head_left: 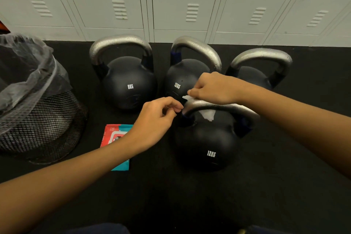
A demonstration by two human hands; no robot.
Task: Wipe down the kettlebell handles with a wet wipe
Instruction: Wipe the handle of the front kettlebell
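Several black kettlebells with silver handles stand on the dark floor. Nearest to me is a 12KG kettlebell [209, 144]. My right hand [212, 89] presses a white wet wipe [208, 114] over the left part of its handle [239, 108]; a flap of the wipe hangs down inside the handle loop. At the handle's left end, my left hand [157, 119] pinches the wipe's edge with fingertips together. Behind stand an 8KG kettlebell [127, 81], another 12KG kettlebell [182, 78] and a third [262, 66], partly hidden by my right arm.
A black mesh bin [38, 119] with a clear liner stands at the left. A red and teal wipe packet [114, 135] lies on the floor under my left forearm. Grey lockers [180, 5] line the back wall.
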